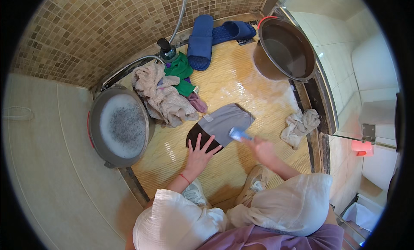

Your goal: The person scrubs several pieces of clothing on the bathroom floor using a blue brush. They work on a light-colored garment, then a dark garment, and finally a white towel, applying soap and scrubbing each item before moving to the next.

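A grey cloth item with a dark brown end lies flat on the wet yellow floor. My left hand presses on its dark end with the fingers spread. In my right hand is the handle of a blue-and-white brush, blurred, at the grey part's right side; whether its bristles touch the cloth cannot be told. Just beyond the cloth, to the left, a heap holds a beige towel, a green cloth and a mauve cloth.
A basin of foamy water stands at left, a brown bucket of water at upper right. Blue slippers and a pump bottle are by the tiled wall. A crumpled pale cloth lies right, near the glass door's sill.
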A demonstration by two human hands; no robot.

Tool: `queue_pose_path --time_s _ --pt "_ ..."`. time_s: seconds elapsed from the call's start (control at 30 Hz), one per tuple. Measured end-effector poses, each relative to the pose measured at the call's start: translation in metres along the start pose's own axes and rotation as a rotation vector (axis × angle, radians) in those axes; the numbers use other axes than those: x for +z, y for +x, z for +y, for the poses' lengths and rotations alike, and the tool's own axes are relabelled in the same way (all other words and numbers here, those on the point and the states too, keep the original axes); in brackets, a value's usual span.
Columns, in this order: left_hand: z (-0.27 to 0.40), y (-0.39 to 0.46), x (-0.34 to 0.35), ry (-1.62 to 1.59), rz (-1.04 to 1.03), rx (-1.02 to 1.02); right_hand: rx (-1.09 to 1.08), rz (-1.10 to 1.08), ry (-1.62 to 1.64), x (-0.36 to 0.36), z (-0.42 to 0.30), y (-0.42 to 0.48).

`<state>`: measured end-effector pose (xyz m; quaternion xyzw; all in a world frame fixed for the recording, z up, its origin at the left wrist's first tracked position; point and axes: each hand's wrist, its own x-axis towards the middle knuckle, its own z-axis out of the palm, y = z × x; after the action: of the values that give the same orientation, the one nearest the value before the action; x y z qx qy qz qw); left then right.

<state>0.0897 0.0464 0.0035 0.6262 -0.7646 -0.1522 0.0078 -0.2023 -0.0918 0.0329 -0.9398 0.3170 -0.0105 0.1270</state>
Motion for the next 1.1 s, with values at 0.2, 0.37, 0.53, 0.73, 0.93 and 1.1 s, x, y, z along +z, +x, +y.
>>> queue_pose_path --time_s 0.2,0.37,0.53,0.73,0.93,1.1 --pt "-0.001 -0.002 -0.006 -0.021 -0.014 -0.011 0.308 0.042 -0.060 -0.011 0.028 0.014" --pt "0.002 0.002 -0.003 -0.032 -0.007 0.002 0.079 0.013 0.009 0.001 -0.010 0.002" --pt "-0.001 -0.005 -0.011 -0.065 -0.021 -0.015 0.308 0.059 -0.057 -0.002 0.040 0.016" --pt "0.004 -0.023 0.013 -0.235 0.026 -0.039 0.121 0.065 0.047 -0.006 -0.029 0.021" --pt "-0.003 -0.027 -0.002 -0.139 0.012 -0.045 0.043 -0.081 0.045 0.025 -0.035 0.034" --pt "-0.006 -0.027 0.001 -0.140 0.029 -0.047 0.137 0.102 0.031 0.019 -0.011 0.050"
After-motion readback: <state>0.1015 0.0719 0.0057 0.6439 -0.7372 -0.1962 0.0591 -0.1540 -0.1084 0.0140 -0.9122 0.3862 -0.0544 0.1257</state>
